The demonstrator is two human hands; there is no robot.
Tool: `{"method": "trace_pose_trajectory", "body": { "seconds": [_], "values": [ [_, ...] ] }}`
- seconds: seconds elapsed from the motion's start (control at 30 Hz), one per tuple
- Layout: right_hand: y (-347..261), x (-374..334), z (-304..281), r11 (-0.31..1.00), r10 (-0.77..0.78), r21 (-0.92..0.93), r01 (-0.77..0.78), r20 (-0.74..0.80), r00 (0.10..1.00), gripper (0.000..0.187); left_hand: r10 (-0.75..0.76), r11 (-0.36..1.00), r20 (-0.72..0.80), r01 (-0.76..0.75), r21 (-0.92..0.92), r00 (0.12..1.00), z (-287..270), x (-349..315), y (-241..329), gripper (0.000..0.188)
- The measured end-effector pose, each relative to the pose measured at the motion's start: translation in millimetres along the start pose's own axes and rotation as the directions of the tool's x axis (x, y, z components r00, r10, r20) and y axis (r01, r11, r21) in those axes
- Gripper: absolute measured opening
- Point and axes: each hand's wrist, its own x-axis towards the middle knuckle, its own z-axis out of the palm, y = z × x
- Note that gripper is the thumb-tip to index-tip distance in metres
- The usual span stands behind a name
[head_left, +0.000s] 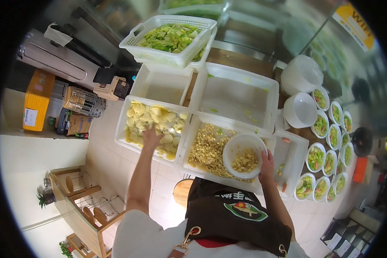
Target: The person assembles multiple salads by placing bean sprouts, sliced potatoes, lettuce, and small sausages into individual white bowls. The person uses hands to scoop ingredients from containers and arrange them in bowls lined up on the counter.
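Observation:
My left hand (152, 137) reaches into a white tray of pale yellow slices (147, 115) that look like potato. Its fingers are spread among the slices, with nothing visibly gripped. In my right hand (266, 165) is a white round bowl (254, 148), held by its right rim and tilted a little. A heap of bean sprouts (245, 161) lies inside the bowl. The bowl hovers over the right part of another white tray, where more bean sprouts (208, 148) are piled.
Behind are two nearly bare white trays (236, 96) and a white basket (180, 56) of chopped greens. At the right, a narrow tray (294, 159) holds a few sausage pieces. Stacked empty bowls (299, 109) stand beside rows of filled bowls (315, 157).

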Motion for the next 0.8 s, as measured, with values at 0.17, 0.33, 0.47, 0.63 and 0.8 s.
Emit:
{"method": "trace_pose_trajectory", "body": {
  "seconds": [0.17, 0.33, 0.47, 0.63, 0.8],
  "values": [
    [-3.8, 4.3, 1.9, 0.997, 0.039, -0.068, -0.043, -0.051, 0.998, 0.036, -0.081, 0.996, -0.038, 0.08, -0.033, 0.996, 33.6, 65.7, -66.0, 0.097],
    [0.6, 16.1, 3.2, 0.989, 0.031, -0.135, -0.065, -0.245, 0.969, 0.046, -0.232, 0.95, -0.018, 0.23, 0.209, 0.973, 36.2, 74.9, 55.0, 0.082],
    [-3.6, 17.8, 26.6, 0.988, -0.011, -0.15, -0.028, -0.25, 0.968, 0.043, -0.156, 0.985, -0.21, 0.167, 0.034, 0.965, 55.8, 65.1, 35.4, 0.057],
    [-9.1, 9.0, 64.2, 0.991, 0.064, -0.11, -0.08, -0.141, 0.988, 0.04, -0.088, 0.935, -0.36, -0.048, -0.353, 0.929, 79.1, 71.4, -31.4, 0.046],
    [31.0, 29.1, 61.4, 0.993, 0.029, -0.117, -0.032, -0.028, 0.999, 0.035, -0.173, 0.463, 0.023, 0.102, -0.881, 0.985, 40.7, 50.4, -41.5, 0.029]
  ]
}}
